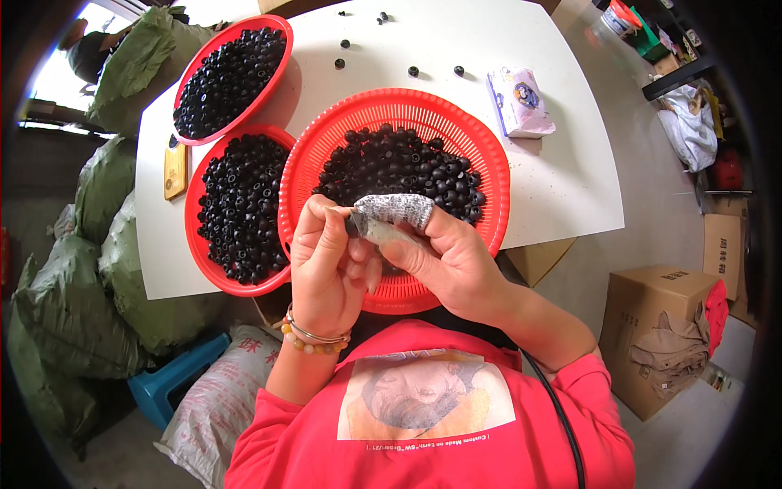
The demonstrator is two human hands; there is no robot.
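Both my hands meet over the near part of a red plastic colander (481, 155) that holds a heap of small round black parts (391, 167). My left hand (326, 248) is closed, pinching a small dark part (352, 223) at its fingertips. A grey speckled knit sleeve (395, 208) covers the index finger of my right hand (452, 265). Between that finger and the thumb lies a pale grey piece (376, 231), partly hidden, its kind unclear; its tip reaches the dark part. Hollow black parts fill two red basins (285, 57) (195, 236) at the left.
Several loose black parts (414, 72) lie across the white table (562, 187). A purple-and-white packet (521, 103) stands at the right, a small wooden piece (175, 171) at the left. Green sacks (73, 301), a blue stool (167, 387) and a cardboard box (652, 326) surround me.
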